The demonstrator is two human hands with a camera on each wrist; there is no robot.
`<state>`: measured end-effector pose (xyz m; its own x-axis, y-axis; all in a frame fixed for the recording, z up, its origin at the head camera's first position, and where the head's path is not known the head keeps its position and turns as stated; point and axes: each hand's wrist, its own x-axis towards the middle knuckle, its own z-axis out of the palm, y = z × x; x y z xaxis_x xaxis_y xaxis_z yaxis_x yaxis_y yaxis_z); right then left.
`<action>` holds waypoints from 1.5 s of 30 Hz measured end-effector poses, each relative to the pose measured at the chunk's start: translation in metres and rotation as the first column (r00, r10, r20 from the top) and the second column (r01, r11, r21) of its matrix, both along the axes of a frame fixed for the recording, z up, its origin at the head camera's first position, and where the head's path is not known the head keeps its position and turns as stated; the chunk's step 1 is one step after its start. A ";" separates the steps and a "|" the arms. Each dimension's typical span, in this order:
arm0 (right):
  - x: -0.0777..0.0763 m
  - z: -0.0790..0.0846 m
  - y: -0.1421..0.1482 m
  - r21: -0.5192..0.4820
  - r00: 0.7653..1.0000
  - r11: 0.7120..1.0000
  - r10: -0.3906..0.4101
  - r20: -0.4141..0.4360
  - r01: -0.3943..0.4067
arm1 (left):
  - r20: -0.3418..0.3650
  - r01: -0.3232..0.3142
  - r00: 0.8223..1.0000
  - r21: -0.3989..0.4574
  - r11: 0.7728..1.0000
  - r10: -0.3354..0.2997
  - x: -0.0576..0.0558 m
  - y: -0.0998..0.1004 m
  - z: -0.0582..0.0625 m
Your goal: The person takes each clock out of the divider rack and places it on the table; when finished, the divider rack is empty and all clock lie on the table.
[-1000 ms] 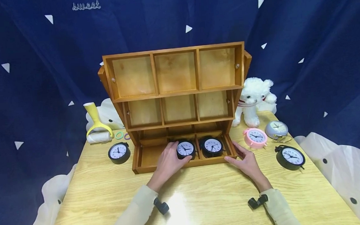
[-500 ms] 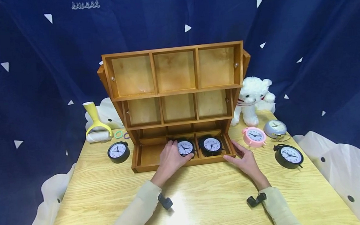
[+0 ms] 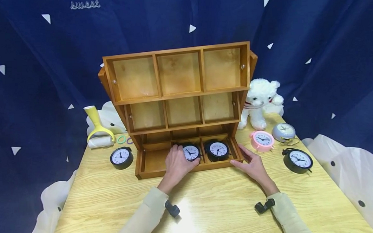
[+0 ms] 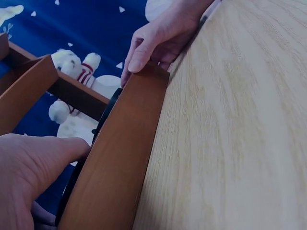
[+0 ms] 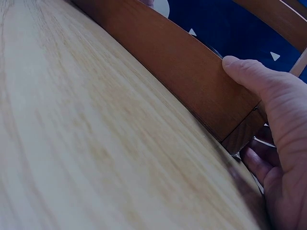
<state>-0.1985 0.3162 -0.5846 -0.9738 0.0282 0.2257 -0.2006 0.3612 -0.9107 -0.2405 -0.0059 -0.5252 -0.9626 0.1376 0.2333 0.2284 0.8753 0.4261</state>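
A brown wooden three-tier rack [image 3: 164, 96] stands on the table, each tier split into three compartments. In its bottom tier, a black alarm clock [image 3: 192, 152] lies face up in the middle compartment. My left hand [image 3: 177, 164] holds that clock, fingers at its far left side and thumb at its near edge; the hand hides part of its left side. Another black alarm clock [image 3: 218, 150] lies in the right compartment. My right hand [image 3: 255, 166] grips the tier's front right corner, its thumb over the front board [image 5: 192, 72] in the right wrist view.
On the right lie a pink clock [image 3: 262, 141], a grey-blue clock [image 3: 283, 131] and a black clock [image 3: 298, 160], with a white plush bear [image 3: 258, 102] behind. To the left are a black clock [image 3: 121, 158], a yellow-handled roller [image 3: 99, 130] and small coloured rings [image 3: 121, 139].
My left wrist has shifted slightly to the right, its hand staying on the middle clock. The right hand stays at the rack's corner. The head view has shifted a little.
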 end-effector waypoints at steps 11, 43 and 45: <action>-0.001 0.003 0.001 0.001 1.000 1.000 -0.004 0.002 0.004 | -0.059 0.011 0.998 0.082 0.997 -0.006 -0.009 0.000 -0.002; -0.002 0.000 0.001 0.006 1.000 1.000 0.010 0.012 -0.010 | -0.098 0.095 0.993 0.359 0.928 -0.064 0.011 -0.040 0.029; -0.001 0.000 0.001 0.012 1.000 1.000 0.007 0.019 -0.007 | -0.099 0.103 0.992 0.366 0.925 -0.071 0.014 -0.045 0.031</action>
